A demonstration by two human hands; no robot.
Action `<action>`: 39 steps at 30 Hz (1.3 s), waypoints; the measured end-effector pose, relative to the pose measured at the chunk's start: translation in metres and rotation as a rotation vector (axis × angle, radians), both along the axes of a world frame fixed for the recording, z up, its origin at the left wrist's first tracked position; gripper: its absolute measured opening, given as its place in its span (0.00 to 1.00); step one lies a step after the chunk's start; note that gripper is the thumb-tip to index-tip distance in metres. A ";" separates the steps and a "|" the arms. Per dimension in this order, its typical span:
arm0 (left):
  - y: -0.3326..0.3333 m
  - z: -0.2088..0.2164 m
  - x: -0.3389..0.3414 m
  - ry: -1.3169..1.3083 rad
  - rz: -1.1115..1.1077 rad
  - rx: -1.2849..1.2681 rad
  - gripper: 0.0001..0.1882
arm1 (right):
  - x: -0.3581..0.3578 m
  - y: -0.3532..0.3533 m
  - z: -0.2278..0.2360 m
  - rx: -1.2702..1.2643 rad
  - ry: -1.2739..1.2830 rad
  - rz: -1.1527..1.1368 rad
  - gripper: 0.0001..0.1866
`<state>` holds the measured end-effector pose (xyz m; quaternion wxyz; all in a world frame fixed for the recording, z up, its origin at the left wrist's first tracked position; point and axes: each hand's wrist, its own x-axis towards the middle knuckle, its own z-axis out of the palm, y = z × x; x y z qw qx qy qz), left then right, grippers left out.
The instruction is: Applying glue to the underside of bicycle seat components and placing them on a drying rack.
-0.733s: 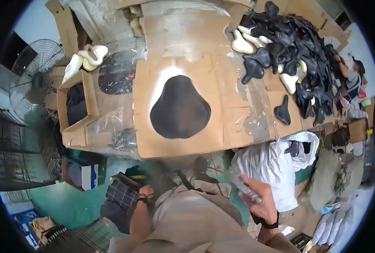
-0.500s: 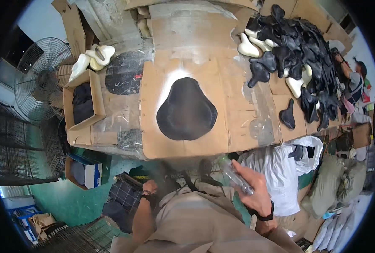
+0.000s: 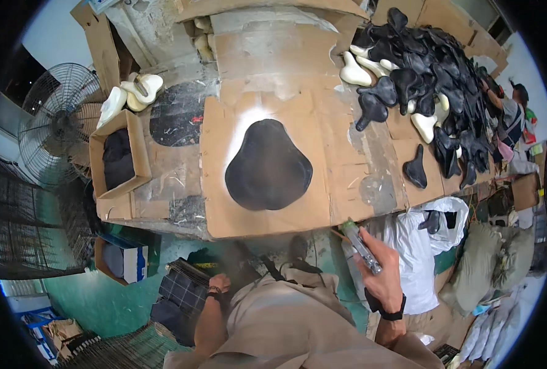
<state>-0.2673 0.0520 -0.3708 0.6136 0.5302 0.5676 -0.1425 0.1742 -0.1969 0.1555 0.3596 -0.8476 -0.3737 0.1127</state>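
At the centre of the frame, lying on a flat brown cardboard sheet (image 3: 224,224): a smooth black saddle-shaped piece (image 3: 268,166), narrow end toward the top, with a white hazy patch (image 3: 252,117) along its upper left edge. At lower right of centre, gripped in the curled fingers of the right hand (image 3: 383,270): a slim silvery tool with a green tip (image 3: 362,248), pointed toward the table's lower edge. At lower left of centre, beside a dark panel with pale grid lines (image 3: 190,286): the left hand (image 3: 220,283), fingers folded in, impossible to tell whether around anything.

On the table at left, an open brown cardboard box (image 3: 139,150), holding a bunched black cloth (image 3: 117,157). Below it on the floor, a blue-and-white open carton (image 3: 136,264), with a dark grey rounded piece (image 3: 112,258) inside. At lower right, a shiny white plastic sack (image 3: 408,270); by its mouth, a small black saddle-shaped object (image 3: 432,221), hard to tell whether inside or on top. Farther right, bulging olive-green sacks (image 3: 476,264), contents hidden. At upper right, a heap of black saddle-like pieces (image 3: 433,74), with a few cream-white ones (image 3: 354,71) among and beside them.
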 end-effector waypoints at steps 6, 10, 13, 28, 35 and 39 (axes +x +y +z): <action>0.018 0.002 -0.005 -0.062 -1.056 0.772 0.11 | -0.010 -0.001 0.028 -0.051 0.067 0.023 0.40; 0.026 0.028 0.056 0.111 -0.777 0.400 0.12 | -0.014 0.001 0.030 -0.010 0.103 0.010 0.41; 0.031 0.022 0.055 -0.017 0.270 -0.085 0.14 | -0.018 -0.002 0.031 0.025 0.029 0.027 0.40; 0.078 0.016 0.081 -0.447 0.052 0.303 0.11 | -0.042 -0.027 0.029 -0.009 0.220 -0.136 0.32; 0.067 0.126 0.163 -0.018 0.166 0.477 0.14 | -0.056 -0.030 0.017 -0.065 0.266 -0.043 0.29; 0.075 0.159 0.190 0.054 -0.019 0.506 0.13 | -0.064 -0.020 0.014 0.003 0.390 -0.238 0.30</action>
